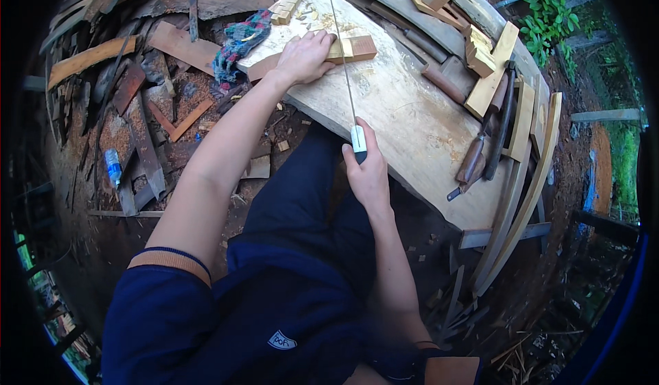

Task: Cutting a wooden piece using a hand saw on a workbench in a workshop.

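Observation:
On the pale wooden bench top [405,120], my left hand [305,57] lies over a reddish-brown wooden block [360,47], its fingers wrapped over the wood and holding it down. The handle of a handsaw [357,136], white and dark, is in my right hand [368,168], fingers closed round it. The saw's thin blade runs away from me, across the block just right of my left hand. Where the blade meets the wood, I cannot tell the depth of any cut. A notched pale wood piece [291,2] lies beyond my left hand, among wood chips.
A checked cloth [240,41] lies at the bench's left edge. Chisels and wooden-handled tools [473,157] rest along the right side beside long boards [532,193]. Scrap wood [141,141], sawdust and a plastic bottle [113,166] cover the ground to the left.

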`<control>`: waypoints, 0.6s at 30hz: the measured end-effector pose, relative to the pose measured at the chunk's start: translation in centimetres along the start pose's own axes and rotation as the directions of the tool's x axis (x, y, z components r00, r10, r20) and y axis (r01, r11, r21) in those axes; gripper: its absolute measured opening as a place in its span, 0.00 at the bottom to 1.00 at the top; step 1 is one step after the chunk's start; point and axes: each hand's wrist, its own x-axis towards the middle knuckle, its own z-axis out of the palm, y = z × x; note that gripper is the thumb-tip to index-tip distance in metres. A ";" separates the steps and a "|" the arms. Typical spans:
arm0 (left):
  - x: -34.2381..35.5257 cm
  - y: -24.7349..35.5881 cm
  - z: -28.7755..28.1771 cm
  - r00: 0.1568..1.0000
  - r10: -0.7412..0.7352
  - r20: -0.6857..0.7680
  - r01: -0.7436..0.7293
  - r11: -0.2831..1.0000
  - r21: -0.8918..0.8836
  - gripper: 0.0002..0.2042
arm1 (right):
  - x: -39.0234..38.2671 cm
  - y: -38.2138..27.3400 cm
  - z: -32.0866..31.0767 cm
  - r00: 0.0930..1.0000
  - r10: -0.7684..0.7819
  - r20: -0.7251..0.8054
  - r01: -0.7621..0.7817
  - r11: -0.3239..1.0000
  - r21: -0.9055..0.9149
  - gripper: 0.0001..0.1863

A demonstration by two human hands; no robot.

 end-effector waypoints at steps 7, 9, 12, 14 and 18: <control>1.8 1.5 0.1 0.937 -0.349 0.022 0.346 0.917 -0.200 0.27 | 0.3 0.2 -0.2 1.000 0.026 0.012 -0.024 0.996 -0.087 0.29; 1.8 2.4 1.2 0.871 -0.422 -0.250 0.405 0.907 -0.118 0.25 | 0.3 0.1 -0.1 1.000 0.022 0.010 -0.022 0.997 -0.071 0.29; 1.8 2.3 1.6 0.869 -0.405 -0.284 0.409 0.911 -0.047 0.23 | 0.3 0.3 0.4 0.996 -0.079 -0.045 0.076 0.995 -0.065 0.29; 1.6 2.3 1.7 0.861 -0.424 -0.282 0.426 0.903 -0.057 0.22 | 0.7 0.6 0.2 0.996 0.087 0.037 -0.090 0.992 0.089 0.28; 1.9 3.0 1.4 0.852 -0.418 -0.316 0.416 0.906 -0.077 0.21 | 3.0 0.9 0.2 0.966 0.229 0.116 -0.253 0.929 0.270 0.27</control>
